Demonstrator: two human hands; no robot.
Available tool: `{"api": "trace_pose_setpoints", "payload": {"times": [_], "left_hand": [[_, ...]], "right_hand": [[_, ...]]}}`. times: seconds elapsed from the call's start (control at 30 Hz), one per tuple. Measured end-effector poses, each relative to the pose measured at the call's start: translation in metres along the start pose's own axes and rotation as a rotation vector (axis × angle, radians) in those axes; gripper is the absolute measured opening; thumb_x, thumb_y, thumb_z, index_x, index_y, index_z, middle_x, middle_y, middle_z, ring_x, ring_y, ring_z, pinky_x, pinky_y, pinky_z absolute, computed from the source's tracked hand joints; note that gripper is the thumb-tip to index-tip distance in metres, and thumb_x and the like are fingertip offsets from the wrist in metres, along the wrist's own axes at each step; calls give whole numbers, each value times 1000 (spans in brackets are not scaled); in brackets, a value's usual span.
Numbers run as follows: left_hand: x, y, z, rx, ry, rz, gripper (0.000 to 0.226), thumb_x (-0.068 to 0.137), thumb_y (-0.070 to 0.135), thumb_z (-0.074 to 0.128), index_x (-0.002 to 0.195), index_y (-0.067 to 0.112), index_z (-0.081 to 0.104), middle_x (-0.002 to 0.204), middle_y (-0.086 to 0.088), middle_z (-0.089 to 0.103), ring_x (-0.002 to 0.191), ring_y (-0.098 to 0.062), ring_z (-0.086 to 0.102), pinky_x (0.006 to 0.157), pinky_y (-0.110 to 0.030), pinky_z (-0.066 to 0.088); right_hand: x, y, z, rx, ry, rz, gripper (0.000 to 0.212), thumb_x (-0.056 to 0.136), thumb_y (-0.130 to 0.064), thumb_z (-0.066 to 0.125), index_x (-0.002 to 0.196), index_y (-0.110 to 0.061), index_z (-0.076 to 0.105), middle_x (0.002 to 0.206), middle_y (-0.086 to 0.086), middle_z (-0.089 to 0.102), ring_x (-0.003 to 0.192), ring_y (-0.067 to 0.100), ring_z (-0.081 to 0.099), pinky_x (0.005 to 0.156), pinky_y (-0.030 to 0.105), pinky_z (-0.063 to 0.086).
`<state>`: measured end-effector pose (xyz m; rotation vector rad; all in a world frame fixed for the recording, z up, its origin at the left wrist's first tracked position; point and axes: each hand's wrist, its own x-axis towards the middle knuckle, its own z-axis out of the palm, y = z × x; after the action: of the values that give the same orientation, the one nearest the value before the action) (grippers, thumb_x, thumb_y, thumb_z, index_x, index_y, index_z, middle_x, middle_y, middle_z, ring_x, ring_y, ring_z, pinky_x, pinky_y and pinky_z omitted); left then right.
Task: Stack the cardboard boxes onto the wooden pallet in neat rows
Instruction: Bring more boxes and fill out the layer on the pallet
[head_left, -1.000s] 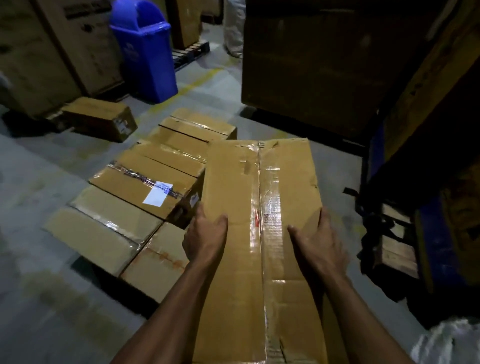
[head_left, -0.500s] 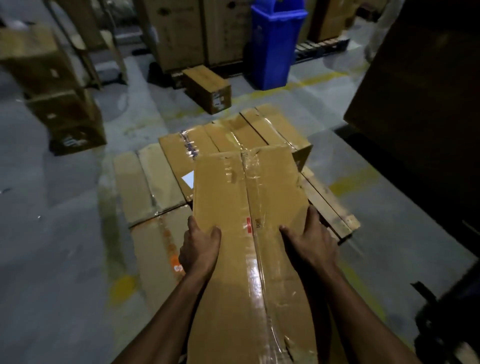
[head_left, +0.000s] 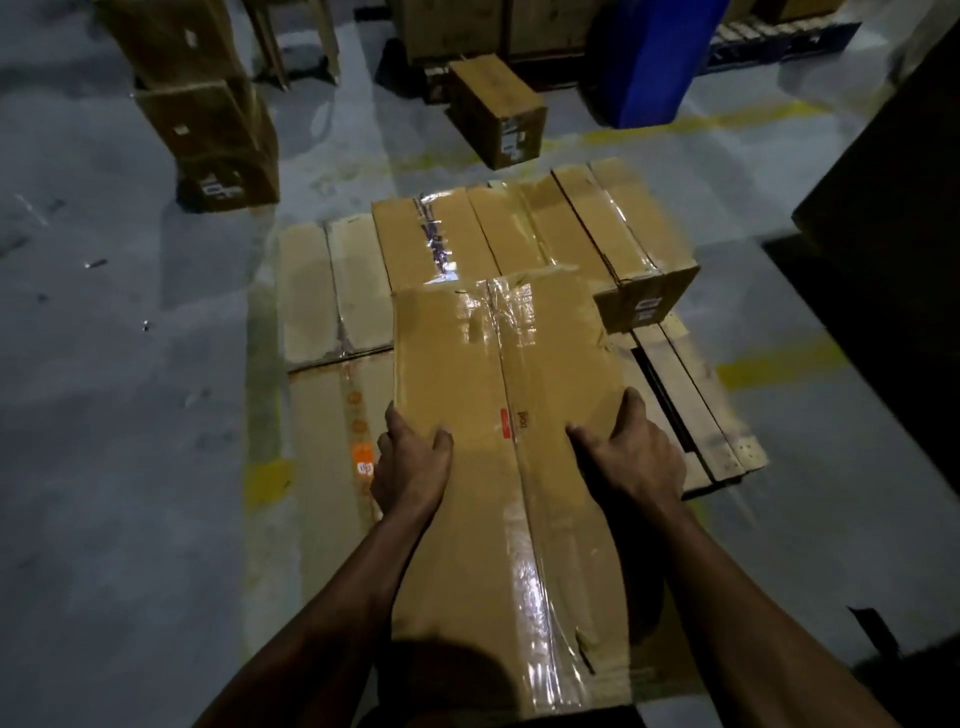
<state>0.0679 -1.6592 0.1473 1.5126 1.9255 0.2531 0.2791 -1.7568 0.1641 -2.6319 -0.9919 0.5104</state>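
Fingers of both your left hand (head_left: 413, 462) and right hand (head_left: 631, 457) clamp the long, tape-sealed brown cardboard box (head_left: 506, 467) by its side edges, carried above the slatted wooden pallet (head_left: 696, 415), bare at three o'clock. It looks stiff, bulky, glossy-taped; grip cardboard.

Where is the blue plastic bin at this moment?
In the head view, the blue plastic bin stands on the floor at the upper right, behind the wooden pallet, to the right of a small cardboard box.
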Motion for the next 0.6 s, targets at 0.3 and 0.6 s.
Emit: {"api": "trace_pose_setpoints", "payload": {"times": [0.3, 0.6], "left_hand": [[26, 20, 94, -60, 26, -216, 82, 94, 46, 58, 157, 16, 13, 153, -13, 40, 132, -40, 46, 105, -48, 39], [71, 14, 179, -68, 56, -218, 77, 91, 49, 62, 152, 18, 25, 143, -12, 51, 121, -38, 55, 97, -50, 48]], "right_hand": [[100, 46, 43, 31, -209, -40, 97, 78, -76, 59, 151, -28, 19, 131, 10, 59, 114, 37, 60, 94, 50, 49], [164, 83, 106, 67, -272, -17, 99, 75, -79, 57, 151, -32, 14, 137, 8, 57, 117, 37, 59, 97, 57, 48]]}}
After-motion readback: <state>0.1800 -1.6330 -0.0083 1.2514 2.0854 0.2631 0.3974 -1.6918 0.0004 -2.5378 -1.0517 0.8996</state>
